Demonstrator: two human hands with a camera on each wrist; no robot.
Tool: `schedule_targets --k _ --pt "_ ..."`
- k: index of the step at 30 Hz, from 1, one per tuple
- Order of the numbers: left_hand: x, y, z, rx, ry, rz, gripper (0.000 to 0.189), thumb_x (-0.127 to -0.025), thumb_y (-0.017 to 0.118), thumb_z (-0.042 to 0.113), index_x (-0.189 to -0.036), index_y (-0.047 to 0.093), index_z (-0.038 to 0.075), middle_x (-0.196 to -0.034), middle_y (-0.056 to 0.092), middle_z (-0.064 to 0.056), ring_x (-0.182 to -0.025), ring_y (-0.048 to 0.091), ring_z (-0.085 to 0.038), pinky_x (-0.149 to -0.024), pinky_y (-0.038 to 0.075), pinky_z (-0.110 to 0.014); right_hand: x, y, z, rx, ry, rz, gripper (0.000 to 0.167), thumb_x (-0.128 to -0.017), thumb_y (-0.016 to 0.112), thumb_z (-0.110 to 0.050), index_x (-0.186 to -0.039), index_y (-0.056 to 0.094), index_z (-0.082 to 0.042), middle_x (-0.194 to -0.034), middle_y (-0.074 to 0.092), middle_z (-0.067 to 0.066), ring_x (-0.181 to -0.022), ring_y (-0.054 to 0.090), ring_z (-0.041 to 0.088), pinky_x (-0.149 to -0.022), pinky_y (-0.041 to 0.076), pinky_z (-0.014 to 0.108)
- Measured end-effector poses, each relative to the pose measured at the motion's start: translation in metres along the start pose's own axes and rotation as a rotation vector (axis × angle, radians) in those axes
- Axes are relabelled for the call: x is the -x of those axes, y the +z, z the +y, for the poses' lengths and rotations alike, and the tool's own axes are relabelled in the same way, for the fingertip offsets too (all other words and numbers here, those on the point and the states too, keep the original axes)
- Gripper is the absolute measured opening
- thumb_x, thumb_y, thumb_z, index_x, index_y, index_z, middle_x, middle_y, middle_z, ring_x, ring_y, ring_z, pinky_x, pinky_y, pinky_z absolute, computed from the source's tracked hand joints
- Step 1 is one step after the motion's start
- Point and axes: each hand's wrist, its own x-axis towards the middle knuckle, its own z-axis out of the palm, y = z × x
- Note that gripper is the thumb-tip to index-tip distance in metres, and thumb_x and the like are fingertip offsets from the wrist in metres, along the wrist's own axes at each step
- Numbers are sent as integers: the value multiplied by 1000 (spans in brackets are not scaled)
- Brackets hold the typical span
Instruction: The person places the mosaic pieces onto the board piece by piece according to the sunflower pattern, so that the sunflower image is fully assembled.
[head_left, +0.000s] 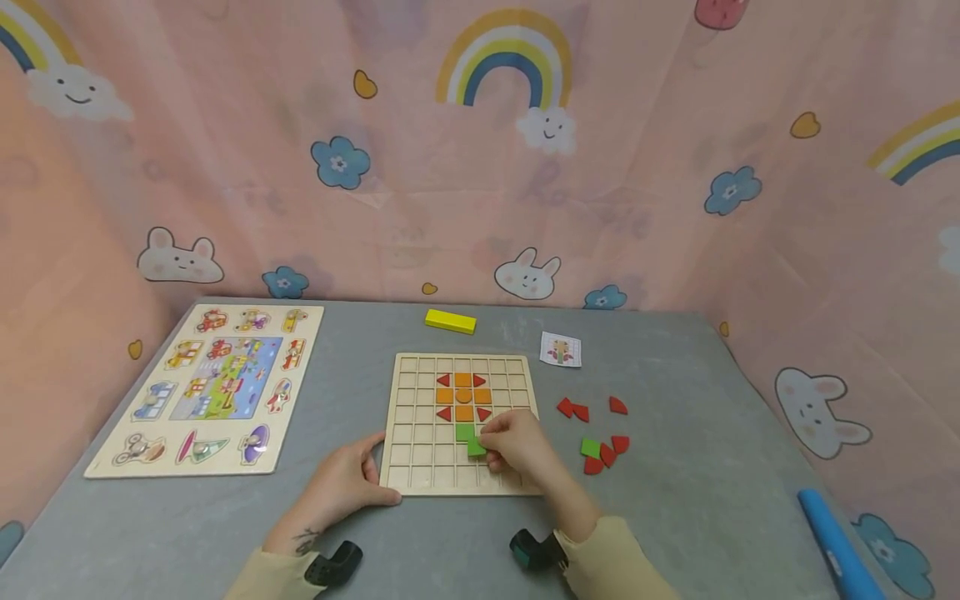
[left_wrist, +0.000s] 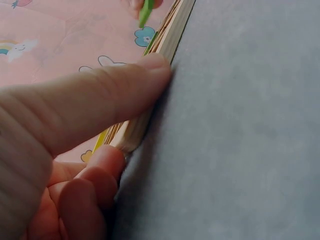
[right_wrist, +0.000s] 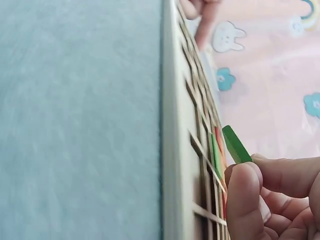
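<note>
My right hand (head_left: 519, 442) pinches a green square tile (head_left: 476, 448) between thumb and index finger, over the lower middle of a wooden grid board (head_left: 420, 460). In the right wrist view the held tile (right_wrist: 236, 145) is tilted, above the board's ribs. Another green square (head_left: 465, 432) lies in a cell beside it, below a cross of orange squares (head_left: 462, 380) with red triangles (head_left: 444, 380) at its corners. My left hand (head_left: 347, 477) holds the board's near left corner, thumb (left_wrist: 115, 90) along the front edge and fingers curled at the left side.
Right of the board lie several red quarter-round pieces (head_left: 618, 406) and a green square (head_left: 590, 447). Behind are a small pattern card (head_left: 561, 350) and a yellow block (head_left: 450, 322). A picture puzzle board (head_left: 247, 450) lies left; a blue cylinder-like object (head_left: 840, 542) is at the right edge.
</note>
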Motion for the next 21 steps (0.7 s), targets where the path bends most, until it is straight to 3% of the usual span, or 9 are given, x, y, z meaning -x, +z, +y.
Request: schedule_targets --k 14,17,21 --pt "1 -1 1 8 22 -1 94 -54 87 15 -136 43 -1 -55 51 -1 -46 45 -12 -43 33 -25 -3 17 1 103 -57 31 11 -79 69 -6 -70 63 -2 -50 46 0 -41 43 9 -41 38 18" --pt "1 -1 0 8 23 0 94 -54 88 15 -136 43 0 -55 51 -1 -46 45 -13 -43 33 -25 -1 9 -2 128 -90 56 10 -79 68 -7 -70 66 -2 -51 48 0 -44 43 9 -42 35 20" --pt "0 0 0 12 24 -2 94 -54 87 15 -136 43 0 -55 51 -1 -46 45 -12 -42 33 -25 4 -20 -6 259 -144 140 10 -81 65 -8 -84 71 -2 -71 63 3 -61 51 13 -53 41 26"
